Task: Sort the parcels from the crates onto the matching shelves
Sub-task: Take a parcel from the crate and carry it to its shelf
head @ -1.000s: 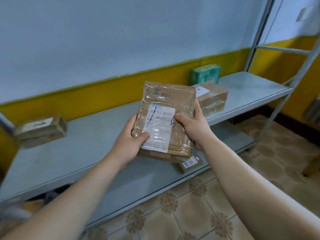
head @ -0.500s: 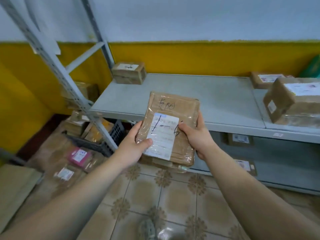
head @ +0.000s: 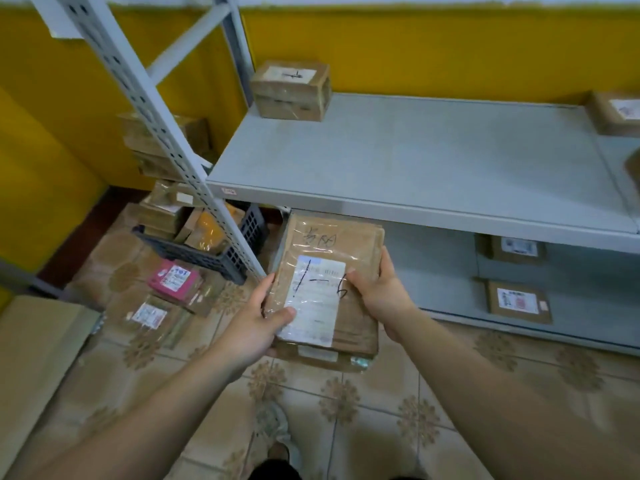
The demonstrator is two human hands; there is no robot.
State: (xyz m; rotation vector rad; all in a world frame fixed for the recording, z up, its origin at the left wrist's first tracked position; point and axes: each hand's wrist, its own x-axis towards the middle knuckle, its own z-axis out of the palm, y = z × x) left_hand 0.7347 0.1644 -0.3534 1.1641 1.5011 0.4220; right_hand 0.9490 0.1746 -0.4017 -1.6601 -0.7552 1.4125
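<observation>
1. The left hand [head: 256, 323] and right hand [head: 381, 296] both grip the parcels [head: 356, 271], one on each long edge, thumbs on top.
2. The parcels hang over the floor, their far end just under the upper shelf's [head: 415, 161] front lip.
3. Their long axis points at the shelves, and neither hand is nearer.

Bright, even indoor light, soft shadows under grey shelf [head: 415, 161]; glare on parcel [head: 325, 289] tape wrap. Wide-angle bend at edges; forearms & frame corners slightly blurred
</observation>
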